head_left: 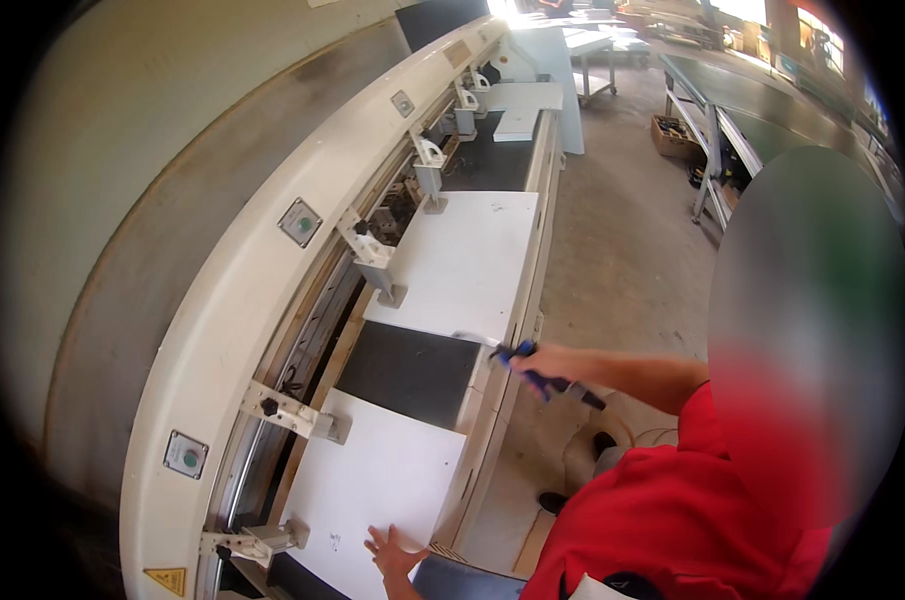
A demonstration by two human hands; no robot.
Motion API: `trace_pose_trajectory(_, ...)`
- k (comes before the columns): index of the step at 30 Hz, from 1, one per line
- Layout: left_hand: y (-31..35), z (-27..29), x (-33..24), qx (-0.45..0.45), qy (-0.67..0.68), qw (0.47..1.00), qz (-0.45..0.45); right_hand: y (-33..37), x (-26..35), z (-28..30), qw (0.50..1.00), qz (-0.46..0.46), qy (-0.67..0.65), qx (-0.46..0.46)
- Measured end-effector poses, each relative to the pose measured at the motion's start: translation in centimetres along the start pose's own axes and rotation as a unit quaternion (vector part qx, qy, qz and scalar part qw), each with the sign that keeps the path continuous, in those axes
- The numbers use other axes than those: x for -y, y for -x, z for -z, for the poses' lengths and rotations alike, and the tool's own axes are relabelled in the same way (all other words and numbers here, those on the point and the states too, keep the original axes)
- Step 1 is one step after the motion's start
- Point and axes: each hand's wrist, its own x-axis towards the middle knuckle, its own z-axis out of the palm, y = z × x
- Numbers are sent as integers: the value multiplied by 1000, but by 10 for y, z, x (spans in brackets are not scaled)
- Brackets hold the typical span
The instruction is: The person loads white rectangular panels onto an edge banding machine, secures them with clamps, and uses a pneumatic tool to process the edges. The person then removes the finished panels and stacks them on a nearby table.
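My right hand point(542, 368) is closed around a blue-and-black air gun point(562, 385). Its thin pale tip points left, over the bench edge by a dark mat point(409, 372). At the bottom of the picture my left hand point(395, 552) lies flat with spread fingers on a white panel point(377, 470), near its right edge. A second white panel point(467, 260) lies farther along the bench, beyond the dark mat. Pale clamp arms point(292, 412) reach over the panels' left edges from the machine.
A long cream machine housing point(242, 260) with green push buttons runs along the left. Farther along the bench lies a smaller white panel point(517, 124). At right stand a green-topped table point(762, 110) and a cardboard box point(675, 138) on the concrete floor. A blurred oval covers the right side.
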Motion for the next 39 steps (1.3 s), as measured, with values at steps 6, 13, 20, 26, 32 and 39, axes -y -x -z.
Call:
trace_pose_trajectory(6, -9, -19, -52, -20, 38, 997, 56, 21, -25, 243, 926, 55, -125, -353)
trace_pose_trajectory(13, -26, 0, -264, -188, 81, 967, -149, 41, -63, 282, 983, -7, 37, -177)
trace_pose_trajectory(20, -18, 10, -437, -112, 160, 960, -201, 42, -40, 293, 967, -75, 245, -5)
trace_pose_trajectory(26, -53, 18, -483, -96, 315, 943, -56, -7, -26, 449, 980, 17, -33, -198)
trace_pose_trajectory(32, -171, 3, -491, -96, 674, 715, 160, -20, -11, 404, 995, -1, 91, -36)
trace_pose_trajectory(39, -237, 44, -534, -16, 812, 530, 245, -59, 37, 436, 989, -11, 117, -94)
